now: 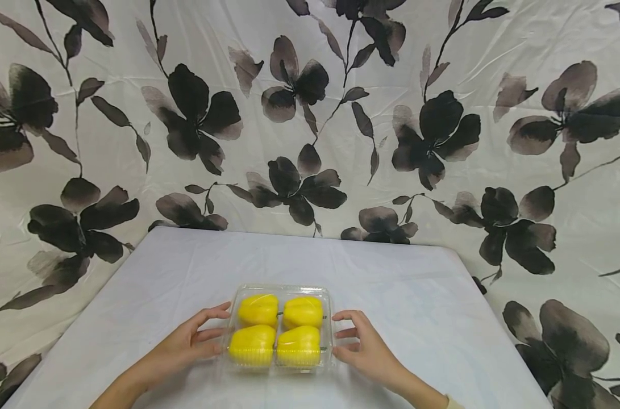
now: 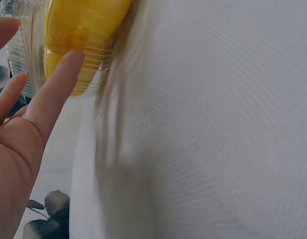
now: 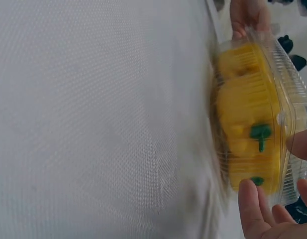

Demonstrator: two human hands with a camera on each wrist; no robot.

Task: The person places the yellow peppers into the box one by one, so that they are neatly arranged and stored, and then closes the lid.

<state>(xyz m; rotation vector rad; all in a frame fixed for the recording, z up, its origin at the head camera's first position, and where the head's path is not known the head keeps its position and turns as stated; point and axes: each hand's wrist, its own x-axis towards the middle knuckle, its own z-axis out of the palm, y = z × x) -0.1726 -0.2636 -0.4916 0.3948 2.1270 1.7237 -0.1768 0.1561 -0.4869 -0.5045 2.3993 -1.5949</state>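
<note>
A clear plastic clamshell box (image 1: 279,368) stands on the white-covered table, its lid closed. Several yellow bell peppers (image 1: 302,312) sit inside it in two rows, and green stems (image 3: 260,132) show through the plastic in the right wrist view. At the box's left side is my left hand (image 1: 199,335), fingers spread and extended; its thumb (image 2: 61,82) reaches the lower side wall. My right hand (image 1: 363,343) is at the opposite side, fingers spread and slightly bent, with fingertips at the wall. Whether every fingertip touches the plastic, I cannot tell.
The table (image 1: 310,255) has a white cloth and its back edge meets a hanging floral curtain (image 1: 299,130). The same dark-flowered cloth drops past the table's left and right edges.
</note>
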